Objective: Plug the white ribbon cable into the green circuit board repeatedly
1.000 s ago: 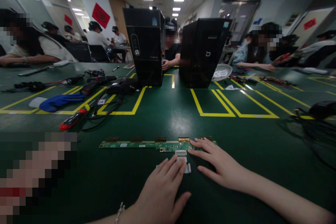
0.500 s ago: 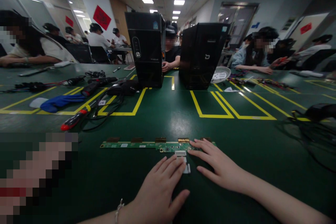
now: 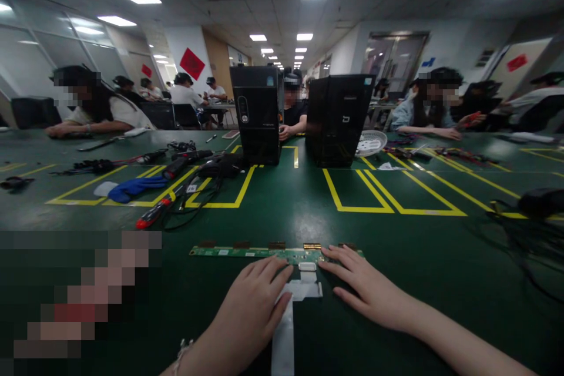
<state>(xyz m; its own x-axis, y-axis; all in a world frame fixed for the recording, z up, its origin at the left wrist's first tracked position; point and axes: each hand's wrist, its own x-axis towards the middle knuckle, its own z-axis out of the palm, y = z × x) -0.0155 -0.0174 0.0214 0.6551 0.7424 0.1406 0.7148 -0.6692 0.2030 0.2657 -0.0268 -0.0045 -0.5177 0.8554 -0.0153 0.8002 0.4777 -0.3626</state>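
Note:
A long, narrow green circuit board (image 3: pixel 238 252) lies crosswise before me, with copper-coloured flex tabs along its far edge. My left hand (image 3: pixel 253 299) rests palm down, its fingers reaching the board's near edge just left of the white connector (image 3: pixel 307 267). From that connector a white flat ribbon cable (image 3: pixel 283 341) bends and runs toward me, partly covered by this hand. On the board's right part lie the fingertips of my right hand (image 3: pixel 370 288), spread and flat, hiding some of that end. Both hands are open, and neither grips anything.
Two black computer towers (image 3: pixel 258 123) stand farther back, with a person behind them. Left of centre are a red-and-black screwdriver (image 3: pixel 153 213), a blue glove (image 3: pixel 136 188) and cables. A white basket (image 3: pixel 371 143) stands right of the towers. Black cables (image 3: pixel 524 247) lie at far right.
My left hand has shifted left, off the connector and ribbon cable, so more of the cable shows. The right hand stays on the board. The camera view has tilted up and turned left.

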